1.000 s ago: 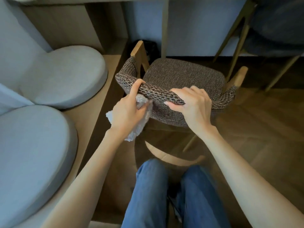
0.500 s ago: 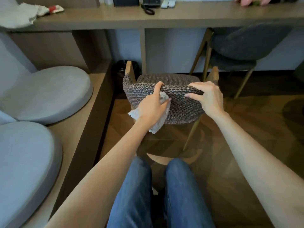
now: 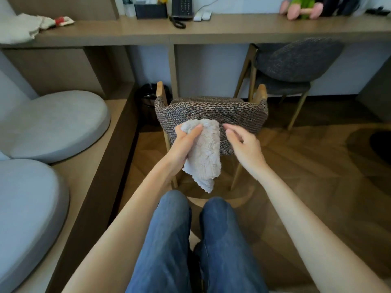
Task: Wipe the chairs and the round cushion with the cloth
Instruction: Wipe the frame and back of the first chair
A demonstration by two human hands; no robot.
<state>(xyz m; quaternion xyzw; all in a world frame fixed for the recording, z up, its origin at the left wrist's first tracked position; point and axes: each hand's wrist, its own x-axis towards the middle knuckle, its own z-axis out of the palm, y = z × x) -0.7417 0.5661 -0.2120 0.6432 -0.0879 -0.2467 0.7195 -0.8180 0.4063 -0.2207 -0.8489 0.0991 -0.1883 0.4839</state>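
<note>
A brown woven chair (image 3: 234,115) stands in front of me with its backrest toward me. My left hand (image 3: 184,142) grips a pale fluffy cloth (image 3: 204,157) that hangs down in front of the backrest. My right hand (image 3: 243,142) hovers just off the backrest to the right of the cloth, fingers apart, holding nothing. A second, dark grey chair (image 3: 296,60) is tucked under the desk at the back right. Two round grey cushions (image 3: 57,125) (image 3: 25,218) lie on the wooden bench at my left.
A long wooden desk (image 3: 211,32) runs across the back with a phone, boxes and a heap of cloth on it. A black bin (image 3: 148,102) stands under it behind the chair. My jeans-clad legs (image 3: 190,240) fill the near foreground over the wooden floor.
My right hand has let go of the backrest's top edge and opened. My left hand drew the cloth back off the chair, so it now hangs loose. My view rose and pulled back.
</note>
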